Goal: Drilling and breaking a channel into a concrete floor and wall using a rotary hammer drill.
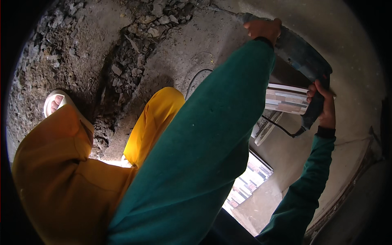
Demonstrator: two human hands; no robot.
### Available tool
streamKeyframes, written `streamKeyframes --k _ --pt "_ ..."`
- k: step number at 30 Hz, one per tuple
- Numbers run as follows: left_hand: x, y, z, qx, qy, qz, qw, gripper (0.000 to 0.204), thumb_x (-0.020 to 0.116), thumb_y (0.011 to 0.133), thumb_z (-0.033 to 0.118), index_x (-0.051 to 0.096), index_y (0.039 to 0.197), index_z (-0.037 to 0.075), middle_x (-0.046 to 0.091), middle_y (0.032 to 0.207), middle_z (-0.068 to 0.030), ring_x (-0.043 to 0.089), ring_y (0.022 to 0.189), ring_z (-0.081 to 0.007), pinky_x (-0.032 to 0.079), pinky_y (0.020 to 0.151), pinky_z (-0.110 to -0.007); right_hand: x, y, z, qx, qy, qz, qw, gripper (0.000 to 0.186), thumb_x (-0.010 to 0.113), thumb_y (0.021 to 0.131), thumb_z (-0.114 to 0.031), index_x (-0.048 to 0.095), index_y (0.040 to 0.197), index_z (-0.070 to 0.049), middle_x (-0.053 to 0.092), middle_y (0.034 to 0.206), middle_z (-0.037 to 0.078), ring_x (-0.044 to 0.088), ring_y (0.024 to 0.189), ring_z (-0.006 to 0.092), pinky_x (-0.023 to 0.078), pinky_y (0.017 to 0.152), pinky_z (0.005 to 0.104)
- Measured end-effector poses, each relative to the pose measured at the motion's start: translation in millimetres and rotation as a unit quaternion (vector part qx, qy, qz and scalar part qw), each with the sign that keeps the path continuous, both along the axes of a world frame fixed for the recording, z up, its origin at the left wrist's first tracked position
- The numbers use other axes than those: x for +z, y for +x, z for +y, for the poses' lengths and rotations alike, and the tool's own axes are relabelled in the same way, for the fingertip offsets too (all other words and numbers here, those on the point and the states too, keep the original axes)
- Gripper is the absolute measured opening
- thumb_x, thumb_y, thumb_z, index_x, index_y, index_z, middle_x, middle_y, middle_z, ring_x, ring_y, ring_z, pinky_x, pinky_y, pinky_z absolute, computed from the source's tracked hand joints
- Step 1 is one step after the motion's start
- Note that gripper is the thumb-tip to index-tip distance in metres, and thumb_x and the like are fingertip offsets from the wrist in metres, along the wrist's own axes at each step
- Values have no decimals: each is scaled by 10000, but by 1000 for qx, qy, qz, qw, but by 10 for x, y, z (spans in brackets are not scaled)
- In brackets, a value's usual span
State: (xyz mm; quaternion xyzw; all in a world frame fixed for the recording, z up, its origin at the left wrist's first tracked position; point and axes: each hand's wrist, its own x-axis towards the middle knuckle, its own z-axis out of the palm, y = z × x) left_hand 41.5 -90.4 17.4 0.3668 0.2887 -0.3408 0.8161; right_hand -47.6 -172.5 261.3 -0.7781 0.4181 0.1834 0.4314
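Note:
A dark blue-green rotary hammer (301, 55) lies slantwise across the upper right, its front end pointing to the upper left. My left hand (264, 29) is wrapped round the tool's front part, just behind the chuck. At the back, my right hand (325, 105) grips the rear handle; the trigger is covered by its fingers. A thin bit (222, 10) reaches from the chuck toward the concrete floor (192, 49), close to the broken edge. Whether its tip touches the concrete, I cannot tell. The black power cord (281, 127) leaves the handle's lower end.
Broken concrete rubble (157, 20) fills a rough channel running down the floor at left. My foot in a light sandal (59, 102) stands on rough ground beyond it. Patterned panels (286, 99) lie beneath the tool and below it. A pale wall (355, 81) rises at right.

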Motion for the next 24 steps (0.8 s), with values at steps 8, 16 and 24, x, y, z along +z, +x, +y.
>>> streamKeyframes --k 8,16,24 --pt "-414 -2 -297 -29 30 -118 992 828 652 774 338 160 1164 -202 558 1013 -314 604 985 -327 505 859 -348 -148 -12 -93 -25 22 16 999 236 711 850 -226 553 963 -92 572 747 23 564 651 151 470 555 296" --pt "-421 -5 -454 -138 278 -248 918 295 438 923 175 621 1152 206 672 837 -128 676 633 -281 436 829 -410 -219 -44 -265 -58 59 23 996 226 714 849 -229 557 950 -101 570 742 15 563 659 145 472 570 300" --pt "-490 -134 -579 -150 289 -176 929 247 513 875 188 636 1090 195 650 724 -70 652 746 -288 411 836 -413 -468 -414 -294 -111 96 -15 989 193 703 857 -199 568 966 -114 570 735 17 573 661 170 471 568 323"
